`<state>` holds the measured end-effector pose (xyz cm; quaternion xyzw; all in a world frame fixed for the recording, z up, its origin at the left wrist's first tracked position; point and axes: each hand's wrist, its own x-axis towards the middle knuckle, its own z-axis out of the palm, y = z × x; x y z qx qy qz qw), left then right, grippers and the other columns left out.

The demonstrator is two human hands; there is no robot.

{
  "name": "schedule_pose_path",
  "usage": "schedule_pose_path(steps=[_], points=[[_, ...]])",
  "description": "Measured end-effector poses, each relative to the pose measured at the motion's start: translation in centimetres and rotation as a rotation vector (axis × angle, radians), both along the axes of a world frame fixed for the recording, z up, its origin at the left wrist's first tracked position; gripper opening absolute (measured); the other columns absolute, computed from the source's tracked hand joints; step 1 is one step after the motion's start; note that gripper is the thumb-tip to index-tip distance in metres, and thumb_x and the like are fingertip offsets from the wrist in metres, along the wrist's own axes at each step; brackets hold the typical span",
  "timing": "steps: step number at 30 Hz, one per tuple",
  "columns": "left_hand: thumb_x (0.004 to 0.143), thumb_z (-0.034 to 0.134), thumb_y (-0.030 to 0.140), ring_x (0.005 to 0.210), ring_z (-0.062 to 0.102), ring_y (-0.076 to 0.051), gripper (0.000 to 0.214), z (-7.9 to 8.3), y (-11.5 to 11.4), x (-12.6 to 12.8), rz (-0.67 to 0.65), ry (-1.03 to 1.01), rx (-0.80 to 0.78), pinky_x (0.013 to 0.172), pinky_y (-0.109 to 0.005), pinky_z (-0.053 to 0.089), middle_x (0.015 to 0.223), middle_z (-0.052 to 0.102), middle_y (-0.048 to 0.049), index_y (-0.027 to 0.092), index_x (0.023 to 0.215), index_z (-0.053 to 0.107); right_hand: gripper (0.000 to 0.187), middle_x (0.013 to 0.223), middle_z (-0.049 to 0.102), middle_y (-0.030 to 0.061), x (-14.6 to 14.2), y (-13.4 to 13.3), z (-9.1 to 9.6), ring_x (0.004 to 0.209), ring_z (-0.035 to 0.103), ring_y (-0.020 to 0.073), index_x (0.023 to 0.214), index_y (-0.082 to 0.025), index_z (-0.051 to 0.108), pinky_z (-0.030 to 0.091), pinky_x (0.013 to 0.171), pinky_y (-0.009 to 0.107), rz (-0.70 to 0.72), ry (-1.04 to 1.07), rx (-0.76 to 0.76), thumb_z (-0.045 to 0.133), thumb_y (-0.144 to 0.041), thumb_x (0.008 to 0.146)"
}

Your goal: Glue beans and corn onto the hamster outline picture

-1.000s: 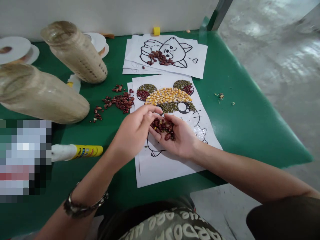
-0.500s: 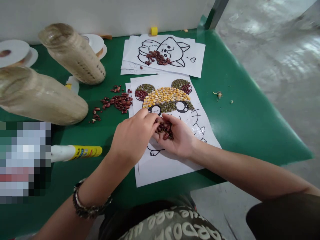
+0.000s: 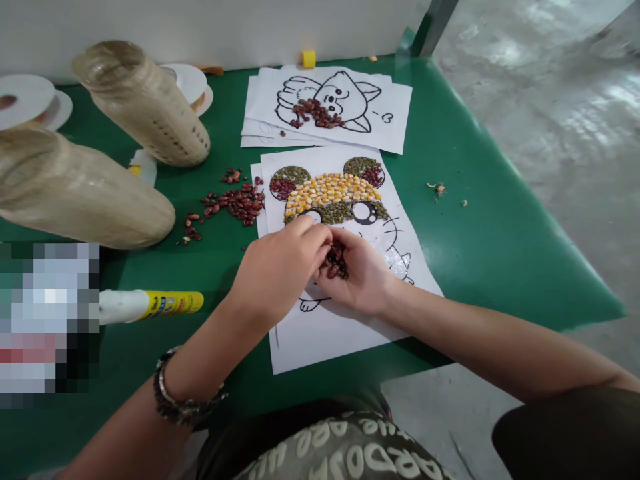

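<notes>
My right hand is cupped, palm up, around a small heap of dark red beans mixed with some green ones. Over that palm bends my left hand, its fingertips drawn together at the beans; what they pinch is hidden. Both hands are above a sheet of paper with a cartoon animal outline. Yellow corn kernels cover the top of its head, green beans fill a band between the eyes, and the ears hold green and red beans. A shiny wet-looking patch shows right of my right hand.
Loose red beans lie left of the sheet. Behind it, another drawing carries a bean pile. Two large cloudy jars, a yellow-labelled glue tube and white spools occupy the left of the green table.
My left hand has shifted slightly right over the right palm, covering more of the beans. The right hand stays almost in place.
</notes>
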<state>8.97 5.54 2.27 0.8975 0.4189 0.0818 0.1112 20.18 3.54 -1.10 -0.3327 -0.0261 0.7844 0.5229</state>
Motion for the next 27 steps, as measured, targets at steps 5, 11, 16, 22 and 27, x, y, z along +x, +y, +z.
schedule_pose_path(steps=[5, 11, 16, 22, 27], points=[[0.075, 0.051, 0.022, 0.043, 0.035, -0.007, 0.003, 0.7, 0.8, -0.9, 0.190, -0.659, -0.623, 0.044, -0.020, 0.031, 0.050, 0.038, 0.0067, 0.021, 0.073, 0.053, 0.031, 0.054, 0.055, -0.0021, -0.3, 0.0, 0.4, 0.056, 0.056, 0.0079, 0.064, -0.018, 0.051, 0.052, 0.065, 0.021, -0.035, 0.181, -0.123, 0.028, -0.019, 0.086], [0.077, 0.024, 0.018, 0.036, 0.010, -0.005, 0.022, 0.9, 1.2, -1.6, 0.335, -1.121, -1.309, 0.035, -0.019, 0.016, 0.052, 0.017, 0.0066, 0.020, 0.055, 0.026, 0.038, 0.050, 0.054, -0.0020, -0.2, 0.0, 0.6, 0.055, 0.057, 0.0079, 0.059, -0.019, 0.050, 0.052, 0.069, 0.019, 0.004, 0.204, -0.108, 0.024, -0.021, 0.087], [0.083, 0.018, 0.020, 0.037, 0.006, -0.005, 0.029, 0.9, 1.0, -1.6, 0.496, -1.187, -1.283, 0.034, -0.019, 0.015, 0.053, 0.014, 0.0064, 0.020, 0.054, 0.017, 0.039, 0.065, 0.063, 0.0022, -0.2, 0.0, 0.7, 0.070, 0.061, 0.0090, 0.076, -0.013, 0.058, 0.051, 0.075, 0.019, 0.016, 0.190, -0.114, 0.022, -0.021, 0.087], [0.082, 0.022, 0.014, 0.046, 0.037, -0.007, 0.027, 0.7, 0.7, -1.5, 0.602, -1.194, -1.218, 0.041, -0.020, 0.028, 0.059, 0.037, 0.0016, 0.020, 0.059, 0.037, 0.038, 0.073, 0.065, 0.0035, -0.1, 0.0, 0.7, 0.076, 0.061, 0.0096, 0.087, -0.011, 0.058, 0.050, 0.078, 0.020, 0.042, 0.157, -0.090, 0.022, -0.022, 0.087], [0.083, 0.024, 0.013, 0.079, 0.054, -0.010, 0.032, 0.5, 0.4, -1.3, 0.648, -1.255, -1.237, 0.053, -0.019, 0.039, 0.084, 0.054, -0.0037, 0.020, 0.078, 0.055, 0.037, 0.056, 0.059, -0.0010, -0.2, 0.0, 0.5, 0.059, 0.059, 0.0081, 0.064, -0.018, 0.053, 0.052, 0.074, 0.022, -0.005, 0.158, -0.058, 0.024, -0.022, 0.087]])
